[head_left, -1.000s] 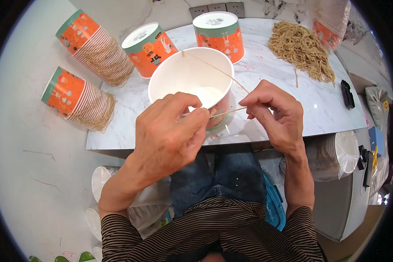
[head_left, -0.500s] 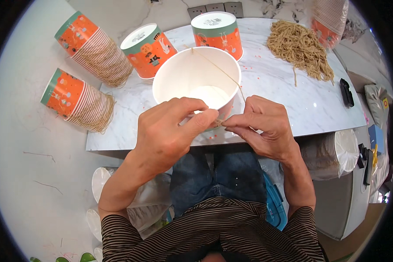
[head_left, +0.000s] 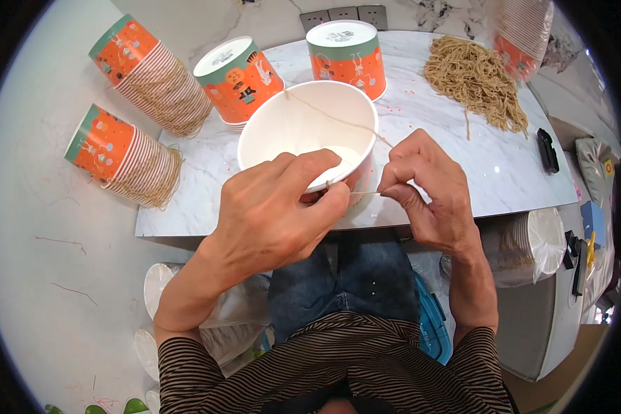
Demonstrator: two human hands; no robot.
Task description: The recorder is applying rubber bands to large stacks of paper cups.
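A large white-lined paper bucket [head_left: 272, 131] is tilted at the table's front, its mouth facing me. My left hand [head_left: 272, 210] grips its near rim, fingers inside and thumb outside. A thin brown twine [head_left: 334, 119] runs from the far rim across the mouth toward my right hand [head_left: 431, 193]. There the thumb and fingertips pinch the twine, and a taut stretch of it leads to the near rim by my left thumb. A small knot or loop seems to sit at that rim; my left fingers partly hide it.
Two upturned orange-and-green buckets [head_left: 348, 58] stand behind. Stacks of twine-strung buckets [head_left: 160, 90] lie at the left. A heap of loose twine [head_left: 472, 83] and a small black object [head_left: 548, 148] are on the marble table [head_left: 448, 172], right. Bagged buckets [head_left: 521, 245] sit below its edge.
My right hand has pulled away to the right, drawing the twine taut by the near rim. The left fingers have moved into the bucket, which has shifted slightly toward me.
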